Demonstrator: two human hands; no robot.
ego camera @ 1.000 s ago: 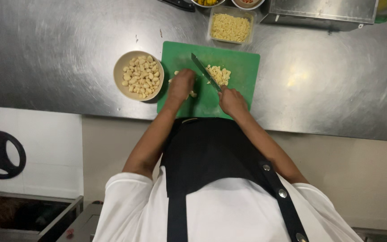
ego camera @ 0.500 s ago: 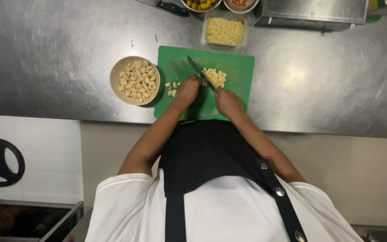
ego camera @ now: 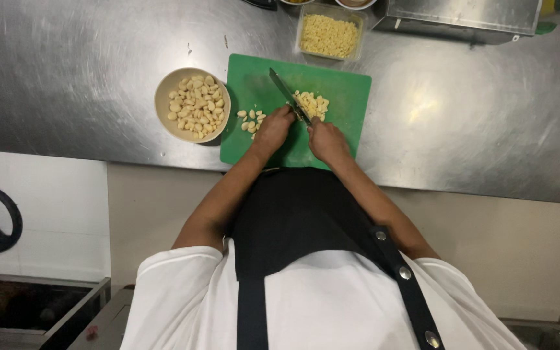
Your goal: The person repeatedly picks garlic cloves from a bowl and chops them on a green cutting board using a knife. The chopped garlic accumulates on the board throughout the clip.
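Moved: vs. earlier frame, knife blade swung a bit toward board's far-left; left hand shifted closer to loose cloves; both hands kept to board's near half.
Left hand: on board, fingers curled beside knife handle, just right of loose cloves; closed on anything – can't tell.
Right hand: clamped on knife handle, blade angled up-left over board.
Chopped pile: on board centre, touching blade's right side – done portion.
Loose cloves: few whole ones, board's left part – next up, uncut.
Bowl: tan, just left of board, well filled w/ peeled cloves – bulk left to do.
Tub: clear, beyond board, holds chopped bits – earlier batches, judging by look.
Progress: est. under halfway; bowl stock outweighs cut amt.
Counter: steel, bears all items.
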